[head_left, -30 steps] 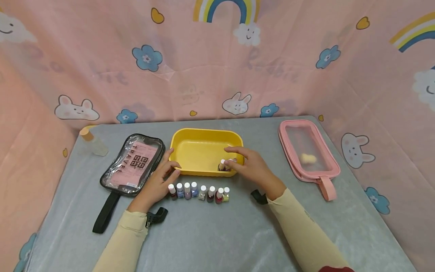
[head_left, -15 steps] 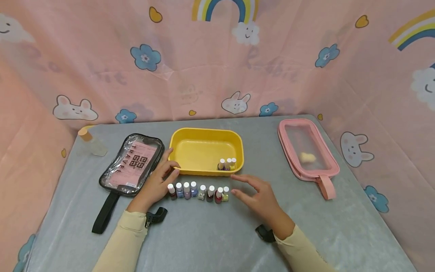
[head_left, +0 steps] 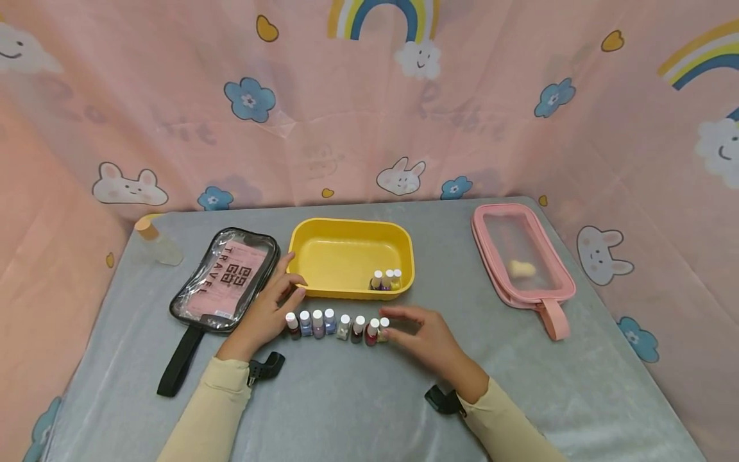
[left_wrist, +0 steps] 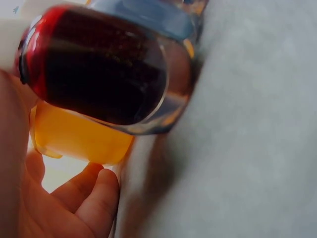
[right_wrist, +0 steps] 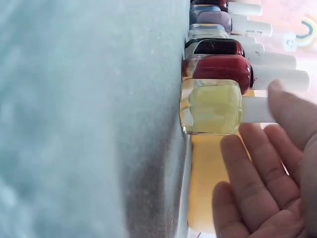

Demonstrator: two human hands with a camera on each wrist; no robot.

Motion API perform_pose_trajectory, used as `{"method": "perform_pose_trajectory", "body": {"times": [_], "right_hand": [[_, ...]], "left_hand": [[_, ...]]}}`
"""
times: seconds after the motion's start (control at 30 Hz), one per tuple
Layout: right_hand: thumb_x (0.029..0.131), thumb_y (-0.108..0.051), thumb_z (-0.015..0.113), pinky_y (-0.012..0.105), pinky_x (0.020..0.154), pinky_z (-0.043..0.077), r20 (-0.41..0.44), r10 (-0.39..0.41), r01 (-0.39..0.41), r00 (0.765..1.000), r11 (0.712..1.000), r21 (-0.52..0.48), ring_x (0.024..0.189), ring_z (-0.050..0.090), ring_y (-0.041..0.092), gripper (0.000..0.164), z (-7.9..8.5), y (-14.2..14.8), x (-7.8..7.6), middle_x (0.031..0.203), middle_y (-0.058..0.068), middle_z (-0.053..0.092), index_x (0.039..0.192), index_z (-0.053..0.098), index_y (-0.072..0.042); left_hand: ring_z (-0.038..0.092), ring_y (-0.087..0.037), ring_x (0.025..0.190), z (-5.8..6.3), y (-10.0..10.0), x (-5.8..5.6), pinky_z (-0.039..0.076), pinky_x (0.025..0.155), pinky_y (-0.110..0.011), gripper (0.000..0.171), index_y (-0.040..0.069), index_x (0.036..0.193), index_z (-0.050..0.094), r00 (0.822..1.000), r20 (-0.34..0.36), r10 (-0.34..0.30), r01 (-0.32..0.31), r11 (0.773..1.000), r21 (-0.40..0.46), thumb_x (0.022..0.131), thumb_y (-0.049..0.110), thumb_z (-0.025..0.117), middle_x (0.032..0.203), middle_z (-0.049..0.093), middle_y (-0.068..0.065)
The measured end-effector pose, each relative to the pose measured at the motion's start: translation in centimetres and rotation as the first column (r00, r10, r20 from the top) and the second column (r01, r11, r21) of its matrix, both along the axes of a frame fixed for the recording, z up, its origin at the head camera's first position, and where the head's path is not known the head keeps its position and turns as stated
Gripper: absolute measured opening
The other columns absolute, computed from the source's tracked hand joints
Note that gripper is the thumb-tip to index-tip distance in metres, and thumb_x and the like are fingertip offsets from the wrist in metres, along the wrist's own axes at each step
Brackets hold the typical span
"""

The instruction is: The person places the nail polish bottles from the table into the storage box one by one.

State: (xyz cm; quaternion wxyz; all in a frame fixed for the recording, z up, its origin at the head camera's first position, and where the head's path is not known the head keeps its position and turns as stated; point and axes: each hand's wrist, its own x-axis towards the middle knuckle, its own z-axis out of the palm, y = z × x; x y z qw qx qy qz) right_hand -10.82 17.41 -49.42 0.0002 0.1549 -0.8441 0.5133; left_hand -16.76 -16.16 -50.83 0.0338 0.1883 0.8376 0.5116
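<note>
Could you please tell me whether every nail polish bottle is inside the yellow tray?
No, a row of nail polish bottles stands outside the yellow tray.

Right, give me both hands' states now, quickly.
Left hand: open, at the edge of the yellow tray.
Right hand: open, at the yellow bottle outside the tray.

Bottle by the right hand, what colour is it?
That bottle is pale yellow, seen best in the right wrist view.

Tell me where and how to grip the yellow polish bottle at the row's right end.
Probably best pinched by its white cap, coming from the right: the yellow bottle stands upright, cap uppermost, and the red bottle crowds its left, while its right side faces the right hand.
</note>
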Motion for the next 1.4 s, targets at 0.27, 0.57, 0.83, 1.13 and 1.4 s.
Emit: {"method": "perform_pose_trajectory", "body": {"times": [0.27, 0.57, 0.83, 1.13, 1.4], "right_hand": [[0.089, -0.014, 0.087, 0.05, 0.098, 0.056, 0.038, -0.055, 0.052, 0.998, 0.996, 0.079, 0.107, 0.072, 0.019, 0.025, 0.7, 0.1, 0.2, 0.11, -0.006, 0.078, 0.113, 0.082, -0.014], [0.092, -0.013, 0.084, 0.05, 0.104, 0.053, -0.142, -0.121, 0.129, 0.983, 0.99, 0.053, 0.11, 0.07, 0.021, 0.023, 5.7, 1.6, -1.4, 0.111, -0.001, 0.078, 0.114, 0.079, -0.008], [0.097, -0.023, 0.081, 0.059, 0.113, 0.043, -0.12, -0.077, 0.078, 0.99, 0.997, 0.006, 0.116, 0.063, 0.027, 0.027, 7.4, -1.0, -6.7, 0.117, 0.004, 0.075, 0.117, 0.076, -0.007], [0.095, -0.028, 0.083, 0.046, 0.092, 0.058, -0.019, -0.001, 0.003, 1.0, 0.993, 0.118, 0.107, 0.065, 0.031, 0.026, 4.6, -2.0, -8.4, 0.11, -0.001, 0.075, 0.113, 0.078, -0.011], [0.095, -0.024, 0.083, 0.035, 0.083, 0.058, -0.026, 0.057, -0.05, 0.998, 0.972, 0.23, 0.094, 0.063, 0.018, 0.022, 3.5, -2.1, -8.6, 0.104, -0.003, 0.073, 0.112, 0.077, -0.012]], "left_hand": [[0.01, -0.033, 0.162, -0.1, 0.2, 0.0, 0.027, 0.123, -0.061, 0.016, 0.017, 0.119, 0.062, 1.0, 0.0, 0.001, -0.001, 1.0, -0.001, 0.112, 0.031, 0.055, 0.178, 0.008, 0.001], [0.009, -0.033, 0.162, -0.2, 0.3, -0.2, 0.024, 0.124, -0.063, 0.017, 0.017, 0.12, 0.062, 1.0, -0.023, -0.006, 0.006, 1.0, -0.017, 0.112, 0.031, 0.055, 0.178, 0.008, 0.001], [0.009, -0.033, 0.162, -0.2, 0.1, 0.0, 0.025, 0.123, -0.063, 0.017, 0.018, 0.119, 0.061, 1.0, -0.002, 0.001, -0.001, 1.0, -0.012, 0.112, 0.032, 0.055, 0.178, 0.008, 0.001], [0.01, -0.033, 0.162, -0.4, 0.1, -0.1, 0.023, 0.124, -0.063, 0.017, 0.019, 0.119, 0.062, 1.0, -0.014, 0.005, -0.005, 1.0, -0.023, 0.112, 0.033, 0.055, 0.178, 0.009, 0.001], [0.011, -0.032, 0.162, -0.3, 0.0, -0.2, 0.027, 0.123, -0.062, 0.016, 0.018, 0.118, 0.062, 1.0, -0.019, 0.004, -0.004, 1.0, -0.005, 0.112, 0.032, 0.056, 0.178, 0.009, 0.003]]}}
